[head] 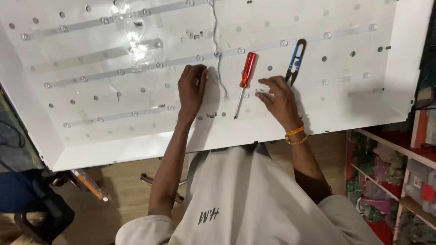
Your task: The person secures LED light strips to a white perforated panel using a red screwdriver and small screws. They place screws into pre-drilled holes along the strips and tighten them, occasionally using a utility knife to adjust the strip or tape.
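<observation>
Pressing down with the left hand (191,87) on the white backlight panel (91,136), fingers curled loosely at the lower LED strip, gripping nothing visible. Pinching a small pale part between fingertips of the right hand (277,96), just below the next strip (290,43); too small to tell what kind. Lying between both hands: red-handled screwdriver (245,75), tip toward the near edge, and a thin blue-white wire (217,50) trailing down from the top. Resting just beyond the right hand, touching its knuckles or nearly so: blue thread snips (295,61). Likely risks: nudging the screwdriver into a roll toward the panel's edge, snagging the loose wire with a wrist, scratching the reflective sheet, dropping the tiny part among the holes.
</observation>
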